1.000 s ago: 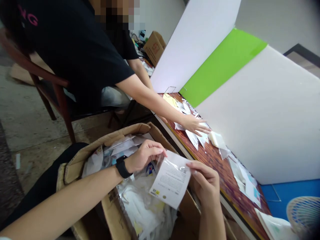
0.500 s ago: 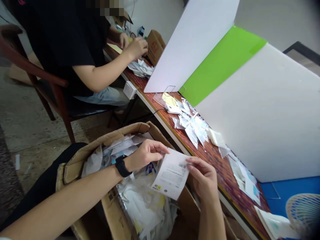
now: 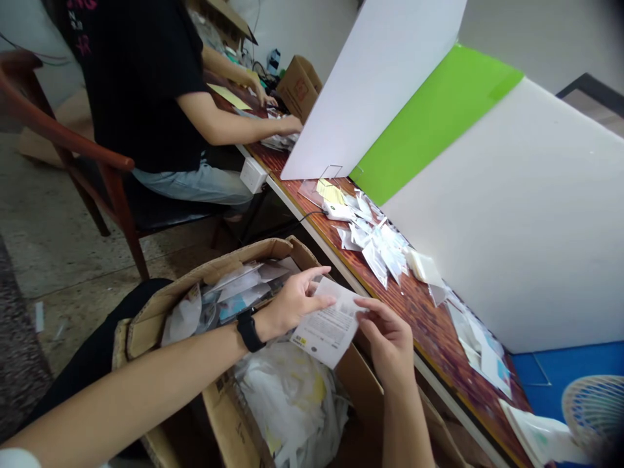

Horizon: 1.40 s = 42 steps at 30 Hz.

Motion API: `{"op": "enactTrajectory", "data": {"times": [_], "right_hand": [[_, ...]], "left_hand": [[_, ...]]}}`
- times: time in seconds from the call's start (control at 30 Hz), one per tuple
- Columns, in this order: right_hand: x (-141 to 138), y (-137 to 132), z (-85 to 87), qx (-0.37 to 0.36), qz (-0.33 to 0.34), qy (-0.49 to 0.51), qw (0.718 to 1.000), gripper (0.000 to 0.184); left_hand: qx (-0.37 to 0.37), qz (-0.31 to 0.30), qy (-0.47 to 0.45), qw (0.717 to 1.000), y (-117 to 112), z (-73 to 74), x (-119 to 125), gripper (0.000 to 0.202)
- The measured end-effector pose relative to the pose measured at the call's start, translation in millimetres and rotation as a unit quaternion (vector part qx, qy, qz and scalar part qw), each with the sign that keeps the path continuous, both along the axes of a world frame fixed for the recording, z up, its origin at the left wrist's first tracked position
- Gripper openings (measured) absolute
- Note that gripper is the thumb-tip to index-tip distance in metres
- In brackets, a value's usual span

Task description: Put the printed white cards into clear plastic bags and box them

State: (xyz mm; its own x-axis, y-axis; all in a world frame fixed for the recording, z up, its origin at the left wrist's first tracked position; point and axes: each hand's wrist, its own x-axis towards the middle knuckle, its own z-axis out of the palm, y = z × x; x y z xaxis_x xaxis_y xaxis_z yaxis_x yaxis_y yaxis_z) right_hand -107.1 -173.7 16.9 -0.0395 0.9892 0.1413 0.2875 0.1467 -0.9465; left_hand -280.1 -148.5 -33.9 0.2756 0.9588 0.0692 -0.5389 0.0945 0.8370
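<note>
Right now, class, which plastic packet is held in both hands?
The clear one with a white printed label, between left hand and right hand above the open cardboard box; others lie in it or on the wooden table.

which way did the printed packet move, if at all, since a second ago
Yes: the printed packet sits higher in view, nearer the rim of the cardboard box, and slightly left.

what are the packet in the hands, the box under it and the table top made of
The packet looks like thin glossy plastic film over a matte printed paper card, going by the shine at its edge. The box is corrugated cardboard, brown and matte. The table top has a shiny reddish wood-grain look, varnished wood or laminate, can't tell which.
</note>
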Motion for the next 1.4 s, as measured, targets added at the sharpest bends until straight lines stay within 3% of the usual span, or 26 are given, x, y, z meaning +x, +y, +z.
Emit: {"op": "enactTrajectory", "data": {"times": [0.13,0.23,0.3,0.5,1.03,1.13,1.2,1.4], "right_hand": [[-16.2,0.5,-5.9,0.011,-0.043,0.005,0.999,0.029],[-27.6,2.6,-13.2,0.001,-0.100,0.015,0.995,0.056],[-31.5,4.5,-18.4,-0.033,-0.116,0.021,0.993,0.063],[-29.2,8.6,-21.7,-0.073,-0.115,0.068,0.988,0.053],[0.4,3.3,7.0,-0.147,0.014,0.205,0.968,0.048],[2.7,4.0,6.4,-0.123,0.004,0.202,0.972,0.046],[4.3,6.2,5.2,-0.070,-0.039,0.190,0.979,0.042],[14.3,11.9,3.8,0.143,-0.189,0.174,0.956,0.025]], "left_hand": [[-0.004,0.028,0.018,0.999,0.9,-2.4,1.0,0.041],[-0.005,0.044,0.032,0.999,-0.4,-2.3,1.9,0.037],[-0.005,0.051,0.031,0.998,-1.0,-2.7,2.8,0.033],[-0.021,0.027,-0.011,0.999,0.3,-5.8,2.0,0.016],[-0.042,-0.122,-0.125,0.984,-0.2,1.8,-12.1,0.038],[-0.049,-0.130,-0.124,0.983,-1.5,3.0,-14.9,0.045],[-0.049,-0.112,-0.116,0.986,-0.5,3.1,-14.5,0.049],[-0.016,0.091,-0.027,0.995,8.1,-5.1,-7.6,0.028]]}}
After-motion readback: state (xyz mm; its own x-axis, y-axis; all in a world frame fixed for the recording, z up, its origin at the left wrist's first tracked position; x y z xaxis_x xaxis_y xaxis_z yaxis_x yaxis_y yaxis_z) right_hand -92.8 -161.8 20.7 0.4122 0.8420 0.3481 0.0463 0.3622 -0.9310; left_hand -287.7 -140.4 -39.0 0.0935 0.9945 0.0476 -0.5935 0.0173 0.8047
